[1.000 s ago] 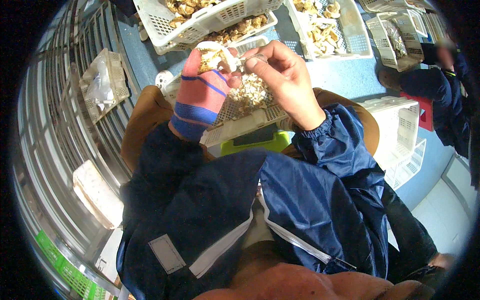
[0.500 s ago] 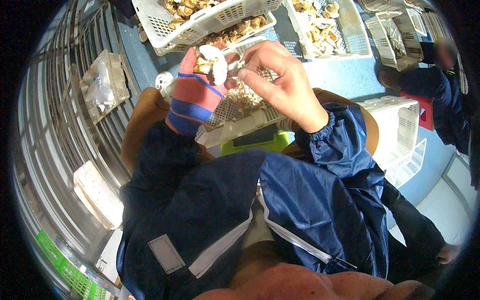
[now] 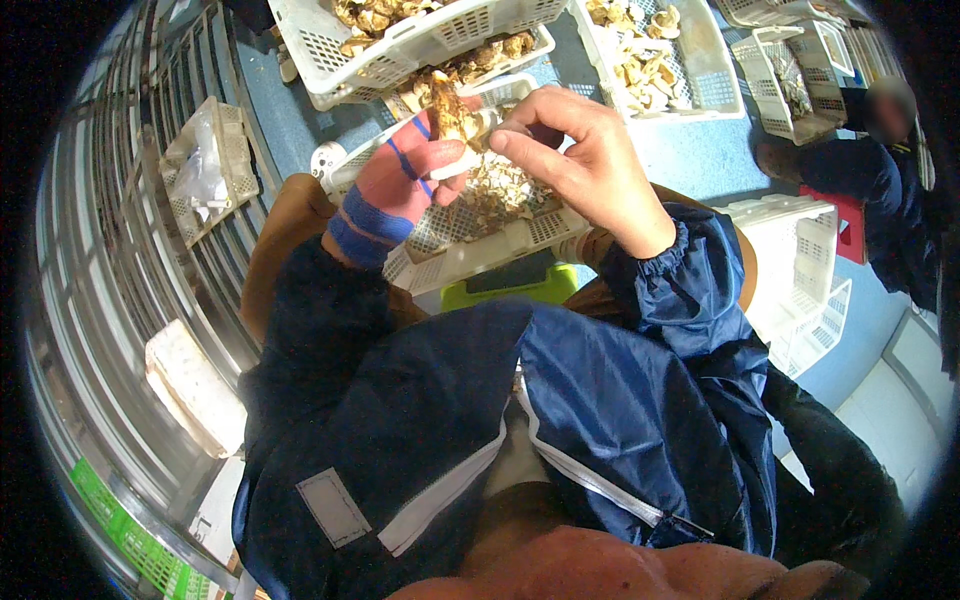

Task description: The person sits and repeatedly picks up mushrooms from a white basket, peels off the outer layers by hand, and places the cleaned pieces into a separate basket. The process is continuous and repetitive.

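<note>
My left hand (image 3: 392,180), in a pink and blue fingerless glove or wrap, grips a brown and white mushroom (image 3: 450,105). The mushroom tilts upward, its pale part near my thumb. Close beside it, my right hand (image 3: 585,155) is bare, thumb and forefinger curled together at the mushroom's right side. Whatever those fingertips hold is too small to make out. Below both hands a white perforated crate (image 3: 490,250) contains a heap of small pale trimmings (image 3: 505,190).
Ahead stands a white crate of brown mushrooms (image 3: 375,22), with another tray of them beneath it. Pale pieces fill part of a crate (image 3: 705,85) at the far right. A metal slatted rack (image 3: 120,230) runs along the left. Another person (image 3: 850,170) is at the right.
The mushroom has turned from showing its white side to standing brown side up. My left hand has rotated and dropped slightly; my right hand has shifted a little to the right.
</note>
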### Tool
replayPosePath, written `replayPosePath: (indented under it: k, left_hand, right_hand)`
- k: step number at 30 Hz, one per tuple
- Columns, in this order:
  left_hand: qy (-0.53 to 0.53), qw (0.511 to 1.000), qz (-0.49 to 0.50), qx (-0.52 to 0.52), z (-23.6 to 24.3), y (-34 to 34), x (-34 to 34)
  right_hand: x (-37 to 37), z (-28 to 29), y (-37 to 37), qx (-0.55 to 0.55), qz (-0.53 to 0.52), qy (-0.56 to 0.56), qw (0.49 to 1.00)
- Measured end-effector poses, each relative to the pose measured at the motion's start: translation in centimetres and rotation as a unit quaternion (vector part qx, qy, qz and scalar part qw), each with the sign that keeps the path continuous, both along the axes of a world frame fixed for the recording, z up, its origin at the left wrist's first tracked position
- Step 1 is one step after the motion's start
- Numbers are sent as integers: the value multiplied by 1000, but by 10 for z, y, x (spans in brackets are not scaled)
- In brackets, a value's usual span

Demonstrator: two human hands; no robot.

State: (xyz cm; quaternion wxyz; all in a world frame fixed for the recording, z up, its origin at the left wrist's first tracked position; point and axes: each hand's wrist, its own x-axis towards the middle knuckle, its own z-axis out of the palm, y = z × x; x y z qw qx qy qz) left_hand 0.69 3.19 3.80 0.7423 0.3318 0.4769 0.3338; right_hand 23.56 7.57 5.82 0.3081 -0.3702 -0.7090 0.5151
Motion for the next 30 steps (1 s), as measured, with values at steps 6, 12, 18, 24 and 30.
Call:
replayPosePath:
  k: [6,12,18,24,30]
  left_hand:
    - [6,1000,23,-15,7,-7,5]
    - [-52,997,12,-48,-15,-6,-9]
    - [111,993,-40,4,-21,-8,-15]
    - [156,987,-28,27,-21,-18,-12]
    - [219,965,-99,106,-12,-16,-9]
  right_hand:
    - [3,-5,7,27,25,93,995]
    - [-1,-11,6,116,62,59,990]
    - [-3,-13,3,131,85,70,985]
    - [-9,-14,-2,243,55,-7,968]
    - [-9,-12,-4,225,24,-57,972]
